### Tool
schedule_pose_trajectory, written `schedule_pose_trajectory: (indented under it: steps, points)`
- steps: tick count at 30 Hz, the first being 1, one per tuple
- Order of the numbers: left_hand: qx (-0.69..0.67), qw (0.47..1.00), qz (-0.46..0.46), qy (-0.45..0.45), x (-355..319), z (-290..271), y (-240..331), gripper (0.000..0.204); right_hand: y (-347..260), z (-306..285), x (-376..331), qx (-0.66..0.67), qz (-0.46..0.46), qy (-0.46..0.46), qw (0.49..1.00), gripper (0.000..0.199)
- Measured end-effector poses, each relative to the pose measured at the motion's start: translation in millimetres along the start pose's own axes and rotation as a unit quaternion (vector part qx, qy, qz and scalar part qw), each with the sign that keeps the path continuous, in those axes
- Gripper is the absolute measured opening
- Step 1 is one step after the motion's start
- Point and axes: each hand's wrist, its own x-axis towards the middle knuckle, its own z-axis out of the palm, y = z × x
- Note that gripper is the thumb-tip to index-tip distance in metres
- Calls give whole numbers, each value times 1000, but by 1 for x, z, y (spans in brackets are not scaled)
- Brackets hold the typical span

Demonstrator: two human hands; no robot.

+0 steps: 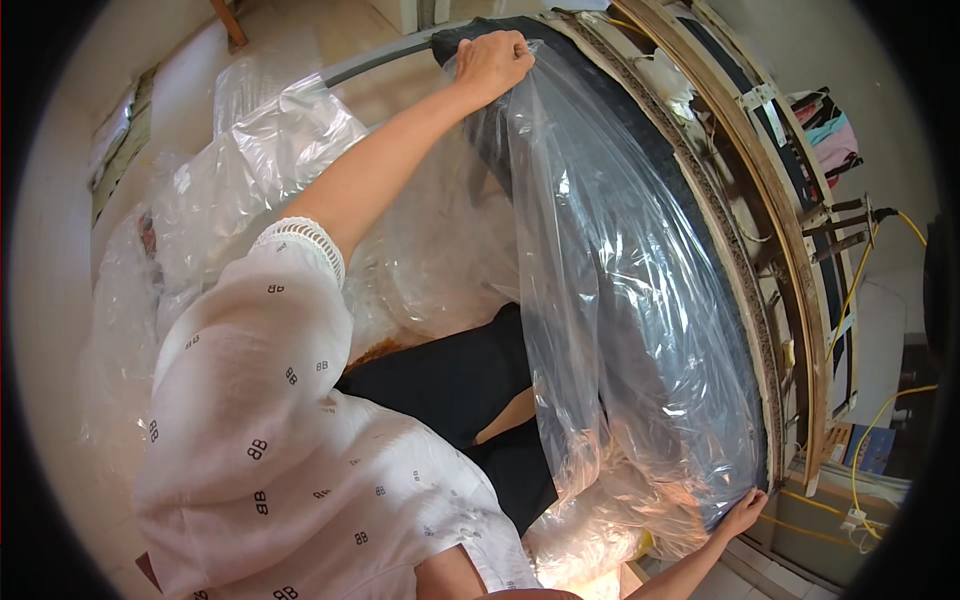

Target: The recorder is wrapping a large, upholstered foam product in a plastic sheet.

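Observation:
A large clear plastic sheet (590, 270) hangs in folds down the near side of a long table edge covered in dark cloth (640, 150). At the far left end of that edge, my left hand (494, 66) is closed on the sheet's upper corner, its fingers curled against the dark cloth. My right hand (742, 514), down at the other end, pinches the sheet's edge where it meets the table corner. Between my two hands the sheet is stretched along the edge, wrinkled and shiny. Its lower part falls in front of my legs.
Behind the dark edge runs a machine with wooden rails (760, 180) and metal brackets (845, 230). Yellow cables (862, 270) hang at the right. More clear plastic (240, 170) lies heaped to my left. A bundle of colored cloth (832, 140) sits beyond the rails.

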Motion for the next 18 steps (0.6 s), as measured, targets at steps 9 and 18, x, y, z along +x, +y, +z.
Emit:
schedule_pose_trajectory:
  steps: [9,18]
  points:
    - [16,996,10,-84,26,0,-7,20,-32,-10,-7,-138,-31,81,987,28]
    - [65,992,-61,-91,37,4,-15,22,-116,-28,-23,-135,-84,136,978,33]
